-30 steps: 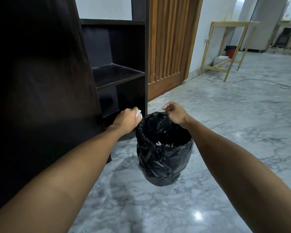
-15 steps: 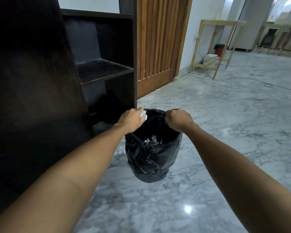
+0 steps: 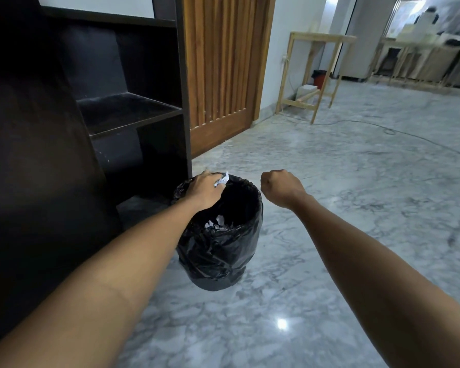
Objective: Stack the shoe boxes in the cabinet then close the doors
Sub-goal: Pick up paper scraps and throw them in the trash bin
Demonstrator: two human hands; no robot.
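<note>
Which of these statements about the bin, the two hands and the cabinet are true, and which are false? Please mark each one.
1. The left hand holds crumpled white paper at the bin rim. True.
2. The right hand grips the bin rim. False: it is a closed fist beside the bin, holding nothing.
3. Shoe boxes fill the cabinet shelf. False: the visible shelf carries no boxes.
4. The bin is lined with a black bag. True.
5. White scraps lie inside the bin. True.
</note>
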